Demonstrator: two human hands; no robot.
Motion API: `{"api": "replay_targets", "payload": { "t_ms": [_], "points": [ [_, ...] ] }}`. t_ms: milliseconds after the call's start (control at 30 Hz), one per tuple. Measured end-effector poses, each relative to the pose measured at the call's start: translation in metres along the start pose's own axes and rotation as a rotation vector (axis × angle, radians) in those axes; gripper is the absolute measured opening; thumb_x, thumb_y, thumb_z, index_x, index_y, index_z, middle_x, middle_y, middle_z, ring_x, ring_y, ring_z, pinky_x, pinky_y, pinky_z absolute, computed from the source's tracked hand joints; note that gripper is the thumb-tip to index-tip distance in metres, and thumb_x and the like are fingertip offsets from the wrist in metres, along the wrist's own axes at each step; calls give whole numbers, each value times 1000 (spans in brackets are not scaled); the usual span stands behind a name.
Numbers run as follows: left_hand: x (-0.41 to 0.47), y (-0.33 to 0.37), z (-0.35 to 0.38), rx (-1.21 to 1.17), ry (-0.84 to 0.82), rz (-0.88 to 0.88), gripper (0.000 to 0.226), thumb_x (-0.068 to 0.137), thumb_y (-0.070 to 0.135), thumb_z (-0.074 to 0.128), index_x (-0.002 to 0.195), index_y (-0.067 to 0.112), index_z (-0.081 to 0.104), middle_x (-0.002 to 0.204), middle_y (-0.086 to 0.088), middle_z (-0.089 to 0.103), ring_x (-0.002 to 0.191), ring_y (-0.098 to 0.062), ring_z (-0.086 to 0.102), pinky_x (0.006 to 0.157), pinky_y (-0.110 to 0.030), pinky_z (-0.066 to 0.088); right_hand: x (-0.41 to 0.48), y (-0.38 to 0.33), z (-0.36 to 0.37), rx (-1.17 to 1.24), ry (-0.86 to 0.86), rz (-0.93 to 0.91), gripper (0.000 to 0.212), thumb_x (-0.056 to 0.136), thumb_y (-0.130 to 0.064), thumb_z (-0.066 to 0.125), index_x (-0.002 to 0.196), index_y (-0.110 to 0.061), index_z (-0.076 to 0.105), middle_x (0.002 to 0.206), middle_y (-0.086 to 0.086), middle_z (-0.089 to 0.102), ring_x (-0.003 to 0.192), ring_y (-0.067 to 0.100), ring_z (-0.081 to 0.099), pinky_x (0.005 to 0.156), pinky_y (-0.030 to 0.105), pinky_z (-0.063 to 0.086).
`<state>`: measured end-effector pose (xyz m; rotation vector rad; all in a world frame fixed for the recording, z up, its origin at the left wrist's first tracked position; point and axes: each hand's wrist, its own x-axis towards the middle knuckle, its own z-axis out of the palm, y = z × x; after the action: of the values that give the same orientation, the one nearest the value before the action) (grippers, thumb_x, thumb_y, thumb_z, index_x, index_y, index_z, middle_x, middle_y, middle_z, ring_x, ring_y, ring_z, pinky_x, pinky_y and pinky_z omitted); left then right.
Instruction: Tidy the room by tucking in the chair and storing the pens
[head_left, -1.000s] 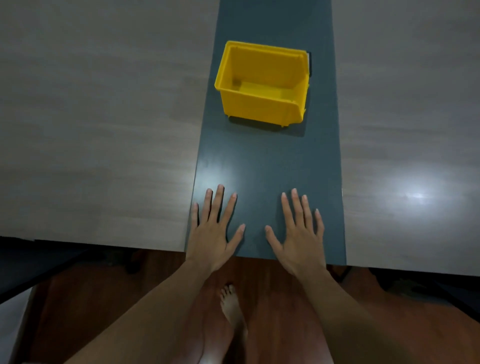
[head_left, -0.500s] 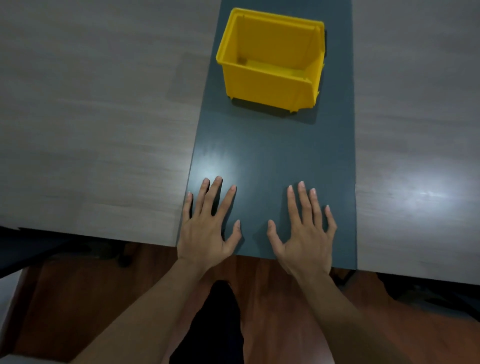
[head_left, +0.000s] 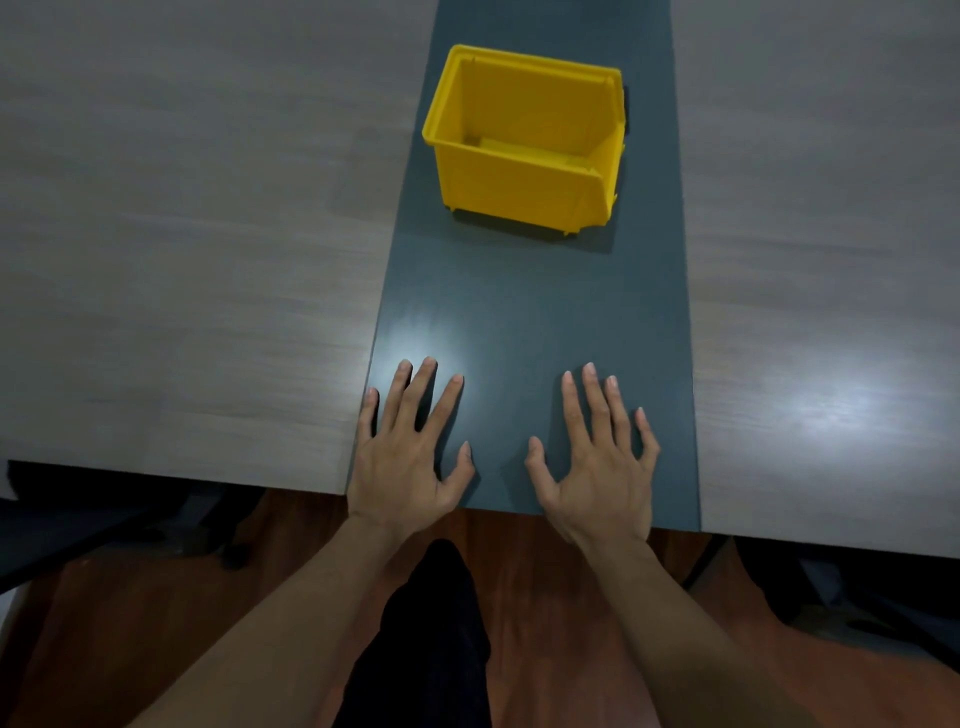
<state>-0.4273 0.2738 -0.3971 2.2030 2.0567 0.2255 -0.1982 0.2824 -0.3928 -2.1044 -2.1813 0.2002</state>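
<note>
A yellow plastic bin (head_left: 524, 176) stands upright on the dark grey strip (head_left: 530, 312) in the middle of the table, its inside looks empty. My left hand (head_left: 410, 457) rests flat on the strip near the table's front edge, fingers spread, holding nothing. My right hand (head_left: 597, 462) lies flat beside it, also spread and empty. Both hands are well in front of the bin. No pens show in this view. Dark shapes under the table at the left (head_left: 104, 525) and right (head_left: 852, 597) may be chair parts.
Light wood table panels (head_left: 182, 260) flank the dark strip on both sides. Below the front edge lies a reddish-brown wooden floor (head_left: 545, 597). My dark-clothed leg (head_left: 431, 639) shows between my forearms.
The view shifted, so the bin first rose in the frame and then came back down. My hands stayed flat on the strip near the edge. A bare foot gave way to a dark-clothed leg.
</note>
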Motion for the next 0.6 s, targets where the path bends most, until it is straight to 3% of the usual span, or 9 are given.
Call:
{"api": "replay_targets", "payload": {
  "t_ms": [433,600],
  "points": [
    [-15,3,8,31,-2,4,83,98,60,48,171,35,18,181,1,7,168,-23,1,132,-58,13,-14,4,7,-11,22,-19,83,102,-64,39,170,-32,6,179,-9,-2,165,14,-3,129,54,14],
    [36,2,-3,32,-39,-8,81,100,61,45,171,36,15,181,2,4,168,-23,-1,132,-57,12,36,5,-6,0,-1,3,84,101,-66,40,170,-32,6,179,-9,-2,165,14,-2,129,53,14]
  ]
}}
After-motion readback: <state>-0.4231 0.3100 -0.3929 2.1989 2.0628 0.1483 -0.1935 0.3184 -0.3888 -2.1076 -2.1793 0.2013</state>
